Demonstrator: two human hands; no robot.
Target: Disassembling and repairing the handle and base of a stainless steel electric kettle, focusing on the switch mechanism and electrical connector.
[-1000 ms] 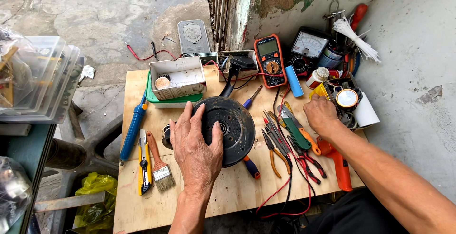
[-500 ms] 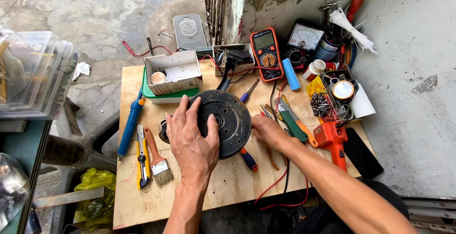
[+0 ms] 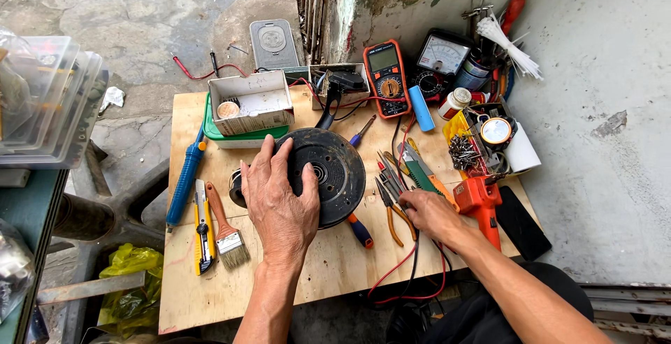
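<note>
Plywood tabletop (image 3: 210, 302), seen from above. Left hand (image 3: 279, 201) lies flat on the black round motor disc (image 3: 328, 169) at the centre, fingers (image 3: 269, 159) spread over its 9 o'clock edge, pressing rather than gripping; palm covers the disc's lower left part.

Right hand (image 3: 430, 211) sits at 3 o'clock from the disc, near it, fingers curled down among the pliers (image 3: 390, 208) and red and black leads (image 3: 398, 267). Cannot tell whether it grips one of them.

Orange drill (image 3: 479, 201) lies just beside the right hand, at its 2 o'clock. Blue-handled screwdriver (image 3: 360, 231) pokes out from under the disc at 5 o'clock.

At 9 o'clock of the disc: paintbrush (image 3: 224, 229), yellow utility knife (image 3: 203, 229), blue tool (image 3: 185, 176).

At 11 o'clock: open cardboard box (image 3: 251, 103) on a green tray (image 3: 210, 131).

At 1 o'clock: orange digital multimeter (image 3: 384, 78), analogue meter (image 3: 442, 54) beside it, white cable ties (image 3: 514, 44) well beyond.
</note>
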